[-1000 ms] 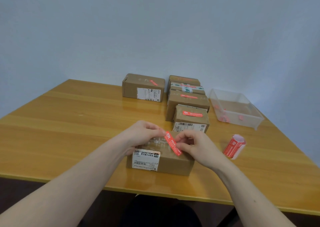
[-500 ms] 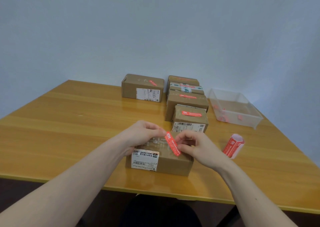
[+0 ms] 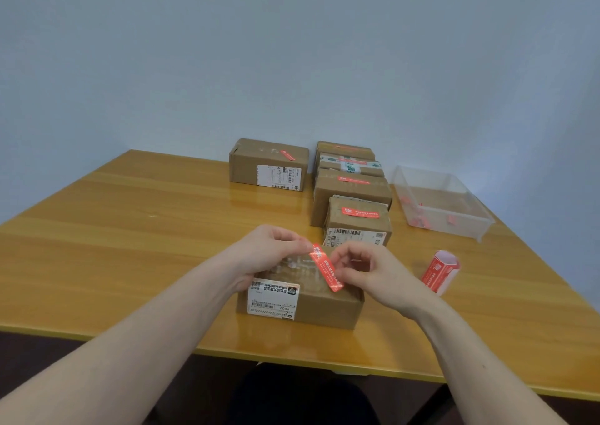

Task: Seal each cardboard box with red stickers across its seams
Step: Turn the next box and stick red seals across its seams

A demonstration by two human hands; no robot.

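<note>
A cardboard box [image 3: 324, 304] with a white label on its front stands near the table's front edge. A red sticker [image 3: 327, 272] lies slanted across its top seam. My left hand [image 3: 266, 255] pinches the sticker's far end. My right hand [image 3: 367, 272] holds the sticker at its near half, fingers curled over the box top. A roll of red stickers [image 3: 441, 272] lies on the table to the right of the box.
Several cardboard boxes with red stickers stand behind, in a column [image 3: 352, 194], and one [image 3: 268, 165] to the left. A clear plastic bin [image 3: 438, 203] with red scraps sits at the right. The wooden table [image 3: 130, 229] ends just before me.
The hands stay on the sticker and box; the sticker's slant is about the same. The view has shifted slightly.
</note>
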